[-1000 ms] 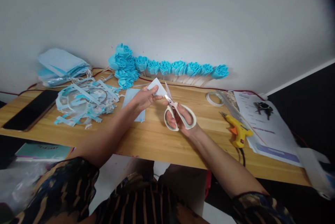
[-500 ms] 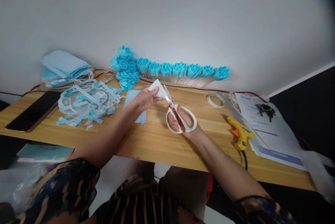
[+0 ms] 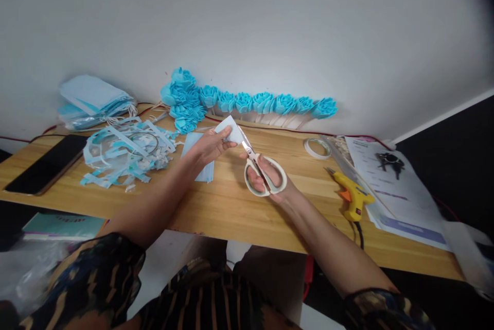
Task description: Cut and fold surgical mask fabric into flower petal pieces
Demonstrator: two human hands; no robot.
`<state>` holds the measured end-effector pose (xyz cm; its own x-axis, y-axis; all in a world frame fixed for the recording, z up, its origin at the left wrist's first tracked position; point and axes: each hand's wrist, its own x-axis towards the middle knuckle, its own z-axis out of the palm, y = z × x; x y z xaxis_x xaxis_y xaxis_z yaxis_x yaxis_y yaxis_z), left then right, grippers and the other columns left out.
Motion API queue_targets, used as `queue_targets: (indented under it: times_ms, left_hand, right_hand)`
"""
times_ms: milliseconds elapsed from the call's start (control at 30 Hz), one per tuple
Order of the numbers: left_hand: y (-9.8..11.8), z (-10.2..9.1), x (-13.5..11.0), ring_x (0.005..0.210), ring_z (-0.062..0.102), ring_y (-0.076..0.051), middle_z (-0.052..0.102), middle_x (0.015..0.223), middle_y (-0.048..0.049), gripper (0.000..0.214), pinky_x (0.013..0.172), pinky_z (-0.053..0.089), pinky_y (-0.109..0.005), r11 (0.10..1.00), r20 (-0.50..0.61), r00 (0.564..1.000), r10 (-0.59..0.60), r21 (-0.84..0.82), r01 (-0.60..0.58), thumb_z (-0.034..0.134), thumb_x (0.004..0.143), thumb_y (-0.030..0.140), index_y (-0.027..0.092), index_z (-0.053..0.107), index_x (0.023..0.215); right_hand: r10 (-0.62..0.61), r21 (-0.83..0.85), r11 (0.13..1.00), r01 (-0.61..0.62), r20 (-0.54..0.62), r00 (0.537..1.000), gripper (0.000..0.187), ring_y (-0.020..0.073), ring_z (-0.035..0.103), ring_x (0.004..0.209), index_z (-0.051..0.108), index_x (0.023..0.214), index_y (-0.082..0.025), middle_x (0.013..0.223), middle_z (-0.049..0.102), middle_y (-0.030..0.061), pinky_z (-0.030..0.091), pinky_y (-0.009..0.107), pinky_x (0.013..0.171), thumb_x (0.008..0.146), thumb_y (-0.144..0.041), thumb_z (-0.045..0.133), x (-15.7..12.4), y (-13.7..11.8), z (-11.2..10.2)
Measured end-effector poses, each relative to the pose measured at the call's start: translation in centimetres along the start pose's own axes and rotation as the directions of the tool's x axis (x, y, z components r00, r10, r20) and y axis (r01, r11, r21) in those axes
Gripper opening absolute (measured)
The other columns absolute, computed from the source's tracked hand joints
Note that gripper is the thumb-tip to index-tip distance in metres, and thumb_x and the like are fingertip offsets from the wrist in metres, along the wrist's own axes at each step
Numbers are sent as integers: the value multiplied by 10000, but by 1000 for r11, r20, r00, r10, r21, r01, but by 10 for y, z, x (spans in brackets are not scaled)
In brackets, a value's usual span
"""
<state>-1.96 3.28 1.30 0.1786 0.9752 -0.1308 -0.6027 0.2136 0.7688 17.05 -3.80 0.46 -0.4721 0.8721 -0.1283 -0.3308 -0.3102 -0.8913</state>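
Note:
Between the thumb and fingers of my left hand (image 3: 215,143) is a small folded piece of pale blue mask fabric (image 3: 233,129). My right hand (image 3: 266,173) grips a pair of scissors (image 3: 250,152) with white handles, fingers through the loops. The blades lie along the right edge of the piece and look nearly closed. Below my left hand, a flat pale blue sheet (image 3: 204,171) rests on the table, partly hidden by the wrist. Behind both hands stands a row of blue fabric flowers (image 3: 263,102) on thin sticks, with more bunched at its left end.
On the wooden table (image 3: 247,219), cut strips and scraps (image 3: 131,152) are heaped left. A stack of masks (image 3: 94,98) and a black phone (image 3: 45,164) lie beyond. To the right are a tape roll (image 3: 317,149), a yellow glue gun (image 3: 353,197), printed papers (image 3: 389,180) and keys (image 3: 389,161).
The scissor blades have closed along the edge of the folded piece. Both hands stay in nearly the same place; the whole view has shifted slightly.

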Motion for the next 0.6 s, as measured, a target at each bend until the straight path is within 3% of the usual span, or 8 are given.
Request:
queue_targets:
  times_ms: [200, 600]
  left_hand:
    - [2, -1, 0, 598, 653, -107, 698, 677, -19, 139, 572, 554, -210, 1000, -1, 1000, 17, 26, -17, 819, 765, 91, 108, 683, 742]
    - [5, -8, 4, 596, 654, -98, 696, 683, 11, 176, 536, 528, -192, 996, -28, 996, 87, 30, -86, 840, 751, 113, 112, 675, 813]
  right_hand:
    - [31, 44, 998, -34, 75, 997, 630, 54, 388, 423, 680, 1120, -151, 588, 542, -49, 282, 181, 365, 743, -645, 786, -1, -4, 0]
    - [28, 42, 998, -36, 175, 984, 575, 89, 457, 479, 662, 1180, -174, 646, 602, -17, 343, 228, 447, 840, -637, 701, -1, -1, -5]
